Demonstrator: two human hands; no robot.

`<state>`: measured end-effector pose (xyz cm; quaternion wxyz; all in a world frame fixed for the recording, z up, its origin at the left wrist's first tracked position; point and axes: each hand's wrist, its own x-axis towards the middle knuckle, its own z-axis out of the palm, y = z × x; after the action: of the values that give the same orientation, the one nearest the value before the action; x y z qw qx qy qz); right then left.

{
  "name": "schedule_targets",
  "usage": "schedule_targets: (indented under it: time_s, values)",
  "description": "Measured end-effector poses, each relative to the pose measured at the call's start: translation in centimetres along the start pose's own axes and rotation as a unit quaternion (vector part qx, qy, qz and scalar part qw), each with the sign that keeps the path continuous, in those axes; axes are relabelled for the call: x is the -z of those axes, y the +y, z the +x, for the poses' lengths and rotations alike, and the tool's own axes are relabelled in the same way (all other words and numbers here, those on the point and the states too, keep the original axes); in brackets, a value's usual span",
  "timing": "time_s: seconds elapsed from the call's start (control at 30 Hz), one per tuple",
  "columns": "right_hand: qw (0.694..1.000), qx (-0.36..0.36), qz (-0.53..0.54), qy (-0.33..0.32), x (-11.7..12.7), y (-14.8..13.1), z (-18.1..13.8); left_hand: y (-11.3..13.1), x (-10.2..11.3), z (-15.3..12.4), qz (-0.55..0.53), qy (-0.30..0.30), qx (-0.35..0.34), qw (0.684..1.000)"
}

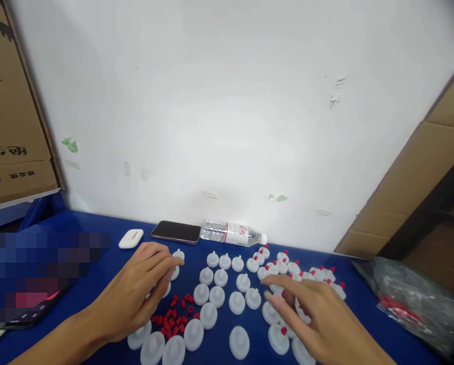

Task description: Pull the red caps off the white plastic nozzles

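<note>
Many small white round plastic pieces point(216, 295) with a nub on top are spread over the blue table point(98, 284). Those on the right point(284, 264) carry a red cap. A heap of loose red caps point(174, 317) lies between my hands. My left hand point(136, 291) rests over the white pieces at the left, fingers curled, fingertips at one piece point(178, 256). My right hand point(318, 317) lies flat over the capped pieces on the right, fingers stretched toward the left.
A dark phone point(176, 231), a lying clear water bottle point(232, 233) and a white earbud case point(130, 238) sit by the white wall. Cardboard boxes stand at left point(10, 126) and right point(420, 177). A grey plastic bag point(417, 299) lies at the right. Another phone point(33, 314) is at the left edge.
</note>
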<state>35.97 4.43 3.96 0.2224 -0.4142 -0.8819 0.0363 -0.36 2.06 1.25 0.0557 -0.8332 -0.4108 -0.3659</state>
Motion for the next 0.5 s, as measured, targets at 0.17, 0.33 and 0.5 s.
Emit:
schedule_targets:
  time_s: [0.17,0.33,0.5]
  values:
    - [0.98,-0.098,0.046,-0.168,0.7,-0.7,0.0,0.0,0.0,0.3,0.015,-0.005,-0.028,0.999]
    - [0.963,-0.117,0.089,-0.227,0.0,-0.6,0.0,-1.2,0.0,0.2,0.038,0.008,-0.032,0.999]
    - [0.965,-0.16,0.048,-0.2,0.4,0.2,-0.3,-1.6,0.2,0.2,0.051,0.009,-0.029,0.998]
